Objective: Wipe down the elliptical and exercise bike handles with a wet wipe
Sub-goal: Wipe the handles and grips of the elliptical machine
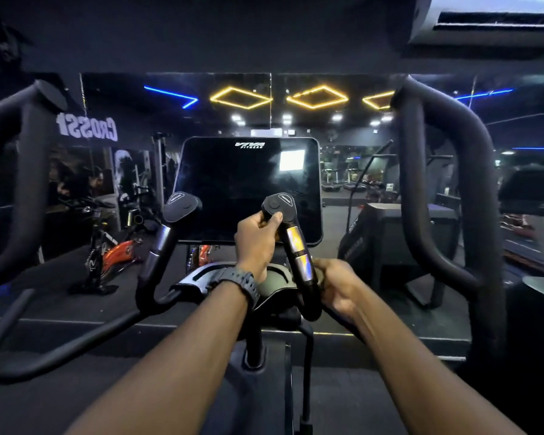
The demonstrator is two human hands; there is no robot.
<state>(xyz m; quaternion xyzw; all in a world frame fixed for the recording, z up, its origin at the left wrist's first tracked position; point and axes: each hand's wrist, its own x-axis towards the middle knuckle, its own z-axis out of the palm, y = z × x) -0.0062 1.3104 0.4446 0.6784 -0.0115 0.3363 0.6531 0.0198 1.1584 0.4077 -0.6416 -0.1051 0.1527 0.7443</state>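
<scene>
I stand at an elliptical with a dark console screen (248, 186). Its right inner handle (299, 246) is black with shiny metal sensor plates and a round cap on top. My left hand (256, 238), with a dark watch on the wrist, grips this handle just below the cap, thumb on the cap. My right hand (336, 285) wraps around the lower part of the same handle. No wipe shows plainly; one may be hidden under the right palm. The left inner handle (167, 233) stands free. Large black outer arms rise at the left (29, 183) and right (421, 183).
A mirror wall behind the console reflects the gym, with ceiling lights in yellow diamonds and blue lines. An exercise bike (107, 243) with orange parts stands at the left. Another machine (399, 237) sits at the right behind the outer arm.
</scene>
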